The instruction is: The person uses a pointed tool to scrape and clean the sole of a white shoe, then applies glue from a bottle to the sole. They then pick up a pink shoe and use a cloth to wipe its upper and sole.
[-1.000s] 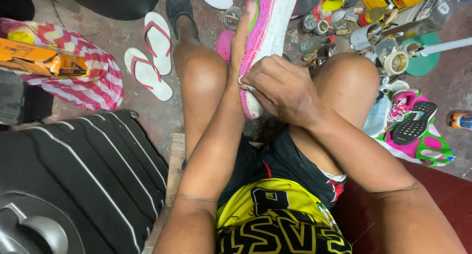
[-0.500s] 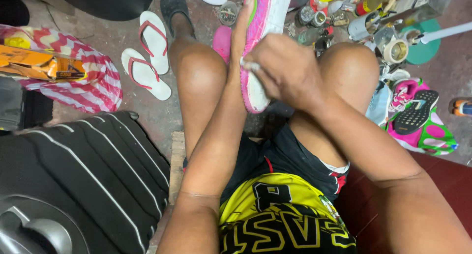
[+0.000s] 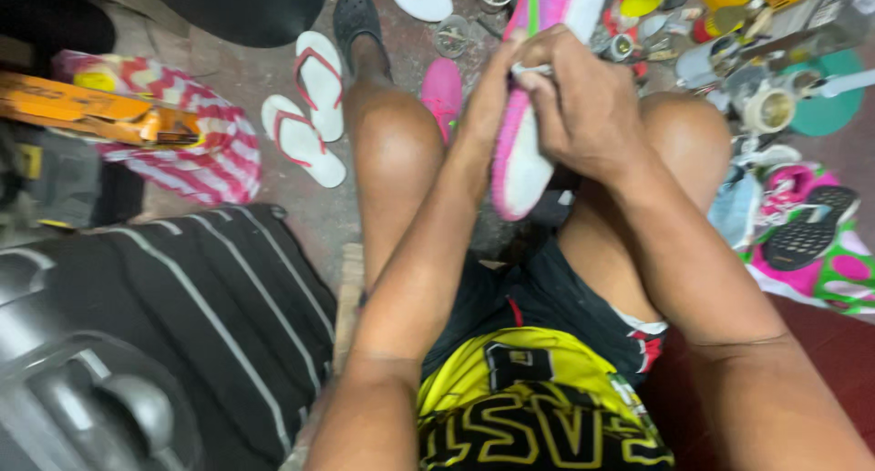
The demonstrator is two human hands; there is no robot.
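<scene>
Cluttered concrete floor (image 3: 273, 61) is strewn with white flip-flops (image 3: 305, 107) and tins. Pink-and-white sports shoe (image 3: 524, 152) is held upright between the knees, steadied by left hand (image 3: 492, 88); right hand (image 3: 588, 107) is clamped over its sole edge.

Pink-white-soled shoe (image 3: 524, 134) upright between knees, sole leftward.
</scene>
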